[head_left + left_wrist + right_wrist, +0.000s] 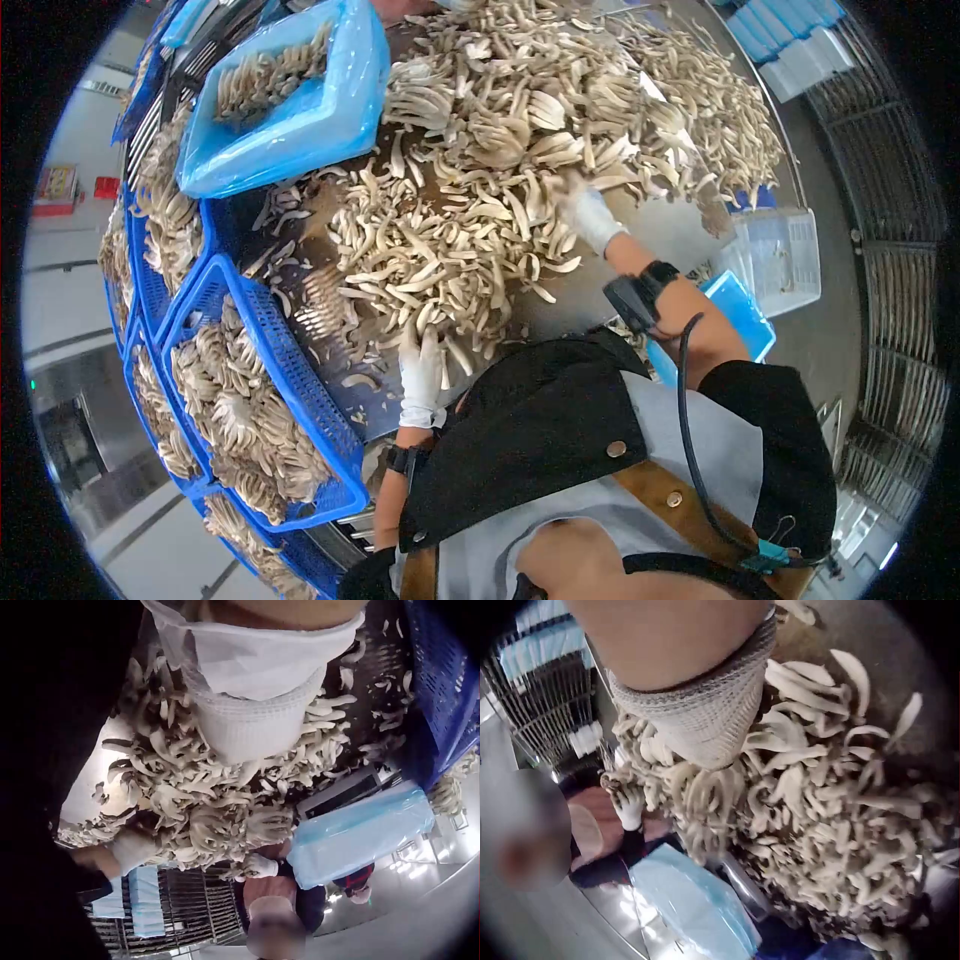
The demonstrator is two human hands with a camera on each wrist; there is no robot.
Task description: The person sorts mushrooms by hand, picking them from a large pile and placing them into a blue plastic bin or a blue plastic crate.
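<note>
Pale, finger-like mushrooms [430, 240] lie in a large heap over the metal table. The left hand [421, 375], in a white glove, rests at the heap's near edge with its fingers extended among loose pieces. Farther right, the gloved right hand [590, 212] touches the heap's right side; its fingertips are blurred and partly hidden among the mushrooms. In the left wrist view the left glove [251, 720] covers its own fingers above the mushrooms [202, 829]. The right glove [697, 727] does the same in the right wrist view, over mushroom clusters [705, 795].
Blue crates [340, 440] of mushroom clusters line the left side. A blue-lined box [280, 165] with some clusters stands at the back left. On the right are a clear plastic basket [800, 262] and a blue-lined container [740, 300]. Another person's gloved hand [631, 810] is across the table.
</note>
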